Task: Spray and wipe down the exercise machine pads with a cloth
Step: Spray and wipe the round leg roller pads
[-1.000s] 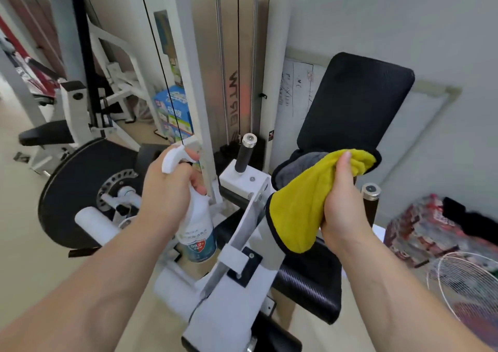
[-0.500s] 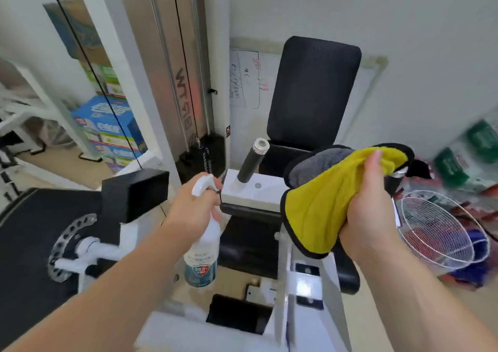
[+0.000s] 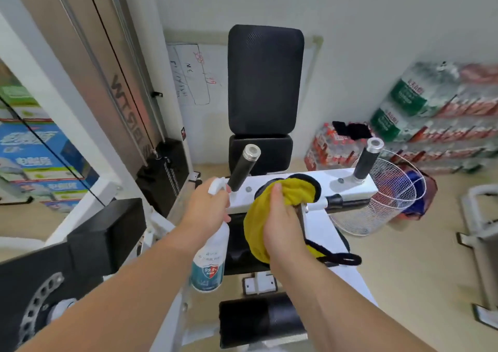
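Background clutter: a white wire mesh basket [image 3: 390, 190] sits on the floor to the right, near shrink-wrapped packs of red-labelled bottles [image 3: 331, 149] with something black [image 3: 350, 130] dumped on top. Taller green-labelled packs [image 3: 409, 101] are stacked along the wall. A scribbled-on whiteboard [image 3: 191, 77] leans against the back wall, and blue-and-green cardboard boxes [image 3: 32, 147] are piled far left.

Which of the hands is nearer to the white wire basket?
Right. The right hand, gripping the yellow cloth, is to the left of the wire basket in the picture. The left hand, holding the spray bottle, is farther left, beyond the right hand.
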